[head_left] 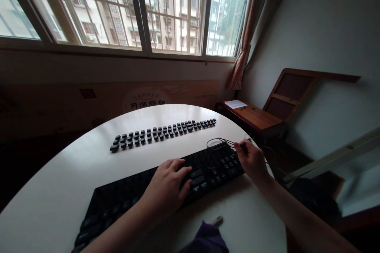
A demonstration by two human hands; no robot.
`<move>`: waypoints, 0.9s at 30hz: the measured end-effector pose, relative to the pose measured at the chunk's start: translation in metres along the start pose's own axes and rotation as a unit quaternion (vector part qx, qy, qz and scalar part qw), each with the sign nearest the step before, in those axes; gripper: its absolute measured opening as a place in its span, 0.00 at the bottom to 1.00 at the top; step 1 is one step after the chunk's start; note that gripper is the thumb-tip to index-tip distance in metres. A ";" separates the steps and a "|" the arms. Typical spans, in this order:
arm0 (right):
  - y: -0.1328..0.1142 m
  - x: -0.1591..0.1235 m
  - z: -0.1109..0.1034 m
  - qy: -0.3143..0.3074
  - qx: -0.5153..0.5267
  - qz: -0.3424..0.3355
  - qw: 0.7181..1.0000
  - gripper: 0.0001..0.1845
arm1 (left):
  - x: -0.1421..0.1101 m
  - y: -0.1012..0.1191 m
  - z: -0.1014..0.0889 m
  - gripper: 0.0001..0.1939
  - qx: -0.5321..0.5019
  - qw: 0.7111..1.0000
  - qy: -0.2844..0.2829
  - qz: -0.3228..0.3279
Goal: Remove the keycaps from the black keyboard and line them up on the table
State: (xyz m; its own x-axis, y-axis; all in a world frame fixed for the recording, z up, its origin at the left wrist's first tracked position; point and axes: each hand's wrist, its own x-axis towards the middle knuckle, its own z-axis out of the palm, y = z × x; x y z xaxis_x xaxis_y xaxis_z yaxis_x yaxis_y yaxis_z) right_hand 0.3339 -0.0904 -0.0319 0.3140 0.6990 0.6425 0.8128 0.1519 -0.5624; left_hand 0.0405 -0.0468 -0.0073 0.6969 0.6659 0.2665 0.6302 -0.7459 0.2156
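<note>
A black keyboard (199, 163) lies slantwise across the white round table, and some of its keys seem to be off. My left hand (170, 178) rests palm-down over its middle, fingers slightly bent and apart, touching the keys. Above the keyboard's right end, my right hand (251, 158) pinches a small dark piece (244, 148) that looks like a keycap. Beyond the keyboard, loose black keycaps (160, 133) are laid out in slanting rows. My left hand and forearm hide part of the keyboard.
A thin cable (211, 140) curls behind the keyboard's right end. Near me on the table (53, 178) lie a purple cloth (208, 237) and a small pale object (218, 220). A wooden chair (267, 120) holding a paper (235, 104) stands at right, near the barred window (175, 16).
</note>
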 end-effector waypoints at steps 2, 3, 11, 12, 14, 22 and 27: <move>-0.001 0.001 -0.002 0.028 0.022 0.019 0.999 0.18 | 0.000 0.000 0.000 0.17 0.000 1.000 -0.004 0.000; -0.001 0.001 -0.003 0.044 0.038 0.033 0.998 0.17 | 0.000 0.000 0.000 0.17 0.002 1.000 -0.006 0.001; -0.004 -0.006 -0.004 0.005 0.136 -0.024 0.990 0.12 | -0.001 -0.001 0.001 0.16 0.003 1.000 0.003 0.004; -0.005 -0.007 -0.004 -0.007 0.144 -0.043 0.989 0.11 | -0.001 -0.002 0.001 0.16 0.005 1.000 0.002 0.005; -0.011 -0.008 -0.005 -0.023 0.150 -0.093 0.984 0.07 | -0.002 -0.002 0.001 0.17 0.009 1.000 0.001 0.009; -0.065 -0.005 -0.012 -0.123 0.160 -0.333 0.921 0.06 | -0.006 0.007 -0.013 0.22 -0.041 0.993 0.108 0.017; -0.097 0.001 0.003 -0.145 0.204 -0.397 0.883 0.06 | -0.011 0.011 -0.024 0.16 -0.122 0.975 0.178 0.055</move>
State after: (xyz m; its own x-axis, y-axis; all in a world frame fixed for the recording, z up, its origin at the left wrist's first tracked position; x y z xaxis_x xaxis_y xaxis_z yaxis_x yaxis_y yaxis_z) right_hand 0.2542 -0.1027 0.0219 -0.4629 0.3999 0.7911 0.4578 0.8721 -0.1730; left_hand 0.0319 -0.0629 0.0144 0.5660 0.5653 0.6001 0.4275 -0.8236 0.3727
